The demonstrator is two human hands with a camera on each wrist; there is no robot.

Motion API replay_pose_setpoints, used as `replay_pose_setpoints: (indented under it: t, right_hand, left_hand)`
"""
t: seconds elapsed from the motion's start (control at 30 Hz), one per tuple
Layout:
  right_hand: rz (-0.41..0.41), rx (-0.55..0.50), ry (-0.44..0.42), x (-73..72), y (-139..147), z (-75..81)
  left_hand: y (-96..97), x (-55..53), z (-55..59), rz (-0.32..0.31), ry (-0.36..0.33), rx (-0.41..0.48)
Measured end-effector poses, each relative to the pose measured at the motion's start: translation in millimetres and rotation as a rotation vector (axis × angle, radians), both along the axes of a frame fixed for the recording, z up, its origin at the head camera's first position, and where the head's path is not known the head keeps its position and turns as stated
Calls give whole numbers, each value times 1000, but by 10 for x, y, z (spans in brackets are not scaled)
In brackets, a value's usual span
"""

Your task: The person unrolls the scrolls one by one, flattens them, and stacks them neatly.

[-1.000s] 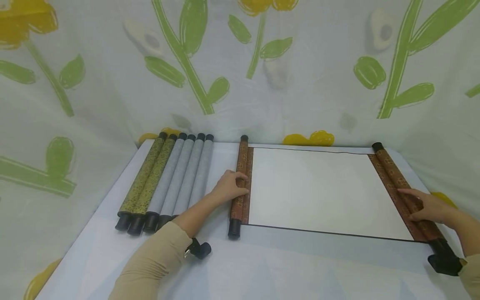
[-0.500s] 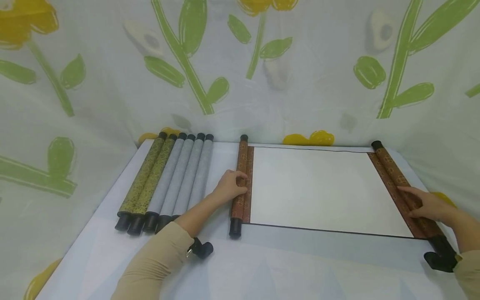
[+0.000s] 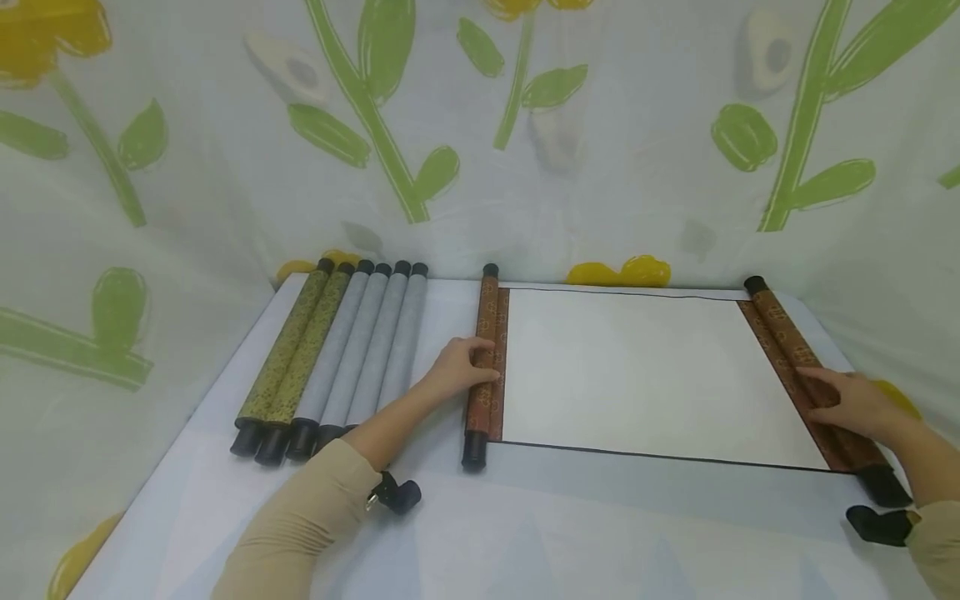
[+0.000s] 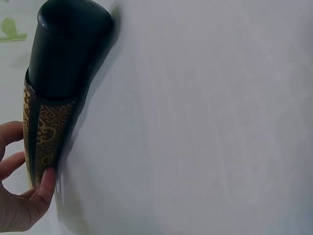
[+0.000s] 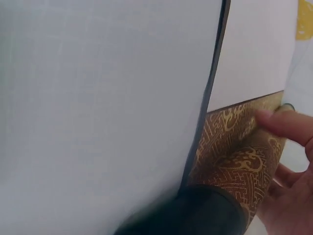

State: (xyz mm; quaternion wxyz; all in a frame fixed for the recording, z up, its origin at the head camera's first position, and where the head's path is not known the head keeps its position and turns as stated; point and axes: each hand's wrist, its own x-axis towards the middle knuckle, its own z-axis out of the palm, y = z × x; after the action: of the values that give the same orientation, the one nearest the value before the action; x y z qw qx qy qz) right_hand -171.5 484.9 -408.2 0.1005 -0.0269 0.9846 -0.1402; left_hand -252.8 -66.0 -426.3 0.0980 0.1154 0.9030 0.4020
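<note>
The scroll (image 3: 637,367) lies open on the desk (image 3: 525,542), right of centre, its far side near the back edge. My left hand (image 3: 457,367) pinches the left roller (image 3: 479,407); my right hand (image 3: 862,407) grips the right roller (image 3: 782,329), probably so neither end curls inward and the sheet lies flat. Six rolls (image 3: 335,343) lie side by side towards the left edge, presumably to leave room.
</note>
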Motion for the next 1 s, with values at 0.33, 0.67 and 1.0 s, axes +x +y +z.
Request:
replay_pose_setpoints:
  t: [0.33, 0.67, 1.0]
  right_hand:
    - [-49, -15, 129, -14, -181, 120]
    - [62, -132, 167, -100, -534, 285]
    - [97, -257, 210, -203, -847, 366]
  left_hand:
    - [-103, 53, 148, 83, -26, 7]
    - [-253, 90, 227, 84, -53, 103]
    - [-427, 152, 292, 62, 11, 157]
